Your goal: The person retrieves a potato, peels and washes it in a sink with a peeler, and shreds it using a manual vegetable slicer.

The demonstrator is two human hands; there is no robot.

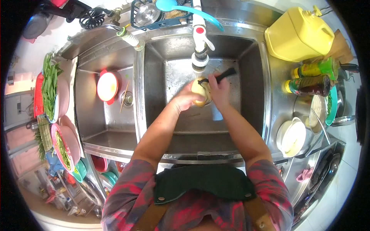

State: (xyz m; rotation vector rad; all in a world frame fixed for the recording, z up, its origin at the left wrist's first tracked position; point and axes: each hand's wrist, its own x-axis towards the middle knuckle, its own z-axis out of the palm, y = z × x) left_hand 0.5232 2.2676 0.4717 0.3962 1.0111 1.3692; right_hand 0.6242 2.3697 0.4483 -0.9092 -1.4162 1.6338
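Potato [199, 91], pale yellow and rounded

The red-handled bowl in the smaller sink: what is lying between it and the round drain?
What look like thin wooden chopsticks lie between the bowl and the drain, close beside the drain, as the head view shows.

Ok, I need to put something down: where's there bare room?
The left sink's floor is bare nearer the person than the red-handled bowl; the large sink's floor is mostly bare left of the left hand. The right counter is crowded with bottles and bowls.
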